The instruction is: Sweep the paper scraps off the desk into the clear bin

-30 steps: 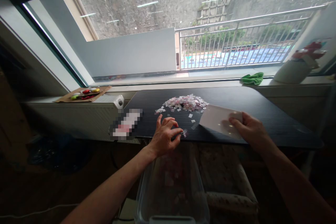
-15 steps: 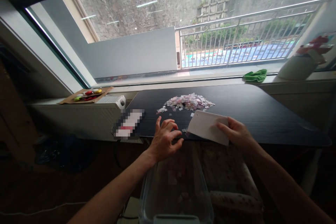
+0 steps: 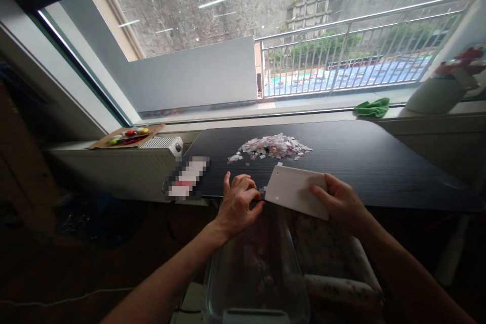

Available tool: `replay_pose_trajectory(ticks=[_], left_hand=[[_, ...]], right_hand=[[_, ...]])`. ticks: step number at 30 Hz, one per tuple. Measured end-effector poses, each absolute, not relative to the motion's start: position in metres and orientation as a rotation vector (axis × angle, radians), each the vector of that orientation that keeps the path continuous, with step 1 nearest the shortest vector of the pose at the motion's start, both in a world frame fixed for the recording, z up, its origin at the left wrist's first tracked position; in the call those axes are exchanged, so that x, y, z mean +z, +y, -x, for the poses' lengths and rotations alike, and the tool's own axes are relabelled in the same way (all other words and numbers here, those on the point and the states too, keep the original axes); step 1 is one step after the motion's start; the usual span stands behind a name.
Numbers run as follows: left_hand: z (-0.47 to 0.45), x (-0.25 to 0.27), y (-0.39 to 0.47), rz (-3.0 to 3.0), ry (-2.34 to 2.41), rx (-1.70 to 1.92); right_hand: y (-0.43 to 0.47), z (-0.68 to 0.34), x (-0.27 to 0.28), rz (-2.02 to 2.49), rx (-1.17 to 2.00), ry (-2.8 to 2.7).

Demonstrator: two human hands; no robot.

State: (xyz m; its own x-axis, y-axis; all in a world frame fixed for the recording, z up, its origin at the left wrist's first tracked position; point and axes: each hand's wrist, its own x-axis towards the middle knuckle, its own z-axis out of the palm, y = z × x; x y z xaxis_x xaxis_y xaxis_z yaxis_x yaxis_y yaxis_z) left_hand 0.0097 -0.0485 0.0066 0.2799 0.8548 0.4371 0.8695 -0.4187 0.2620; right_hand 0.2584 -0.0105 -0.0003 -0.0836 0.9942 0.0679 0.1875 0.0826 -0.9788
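Note:
My right hand grips the right end of a thin white plate, which has a small hole near one corner. The plate is tilted over the front edge of a dark table. My left hand is at that same edge, fingers curled, thumb below and index finger above; whatever is between them is hidden. A few paper scraps lie between the hand and the plate. Farther back sits a pile of shredded paper bits. Beneath both hands stands a clear plastic bin, with some scraps inside.
At the table's left corner lies a blurred-out object. A radiator stands to the left, bearing cardboard with colourful items. On the windowsill are a green cloth and a white container. Wrapped bundles lie right of the bin.
The white plate has moved slightly left and toward me, over the table's front edge, with my right hand. My left hand has barely shifted.

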Motion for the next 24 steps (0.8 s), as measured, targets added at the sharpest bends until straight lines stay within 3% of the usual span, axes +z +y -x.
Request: replay_pose_trajectory(ticks=[10, 24], left_hand=[[0.006, 0.007, -0.053, 2.360, -1.787, -0.764], [0.005, 0.009, -0.049, 2.352, -1.799, -0.639]], right_hand=[[0.001, -0.262, 0.020, 1.360, 0.693, -1.533], [0.031, -0.246, 0.008, 1.270, 1.250, -1.371]])
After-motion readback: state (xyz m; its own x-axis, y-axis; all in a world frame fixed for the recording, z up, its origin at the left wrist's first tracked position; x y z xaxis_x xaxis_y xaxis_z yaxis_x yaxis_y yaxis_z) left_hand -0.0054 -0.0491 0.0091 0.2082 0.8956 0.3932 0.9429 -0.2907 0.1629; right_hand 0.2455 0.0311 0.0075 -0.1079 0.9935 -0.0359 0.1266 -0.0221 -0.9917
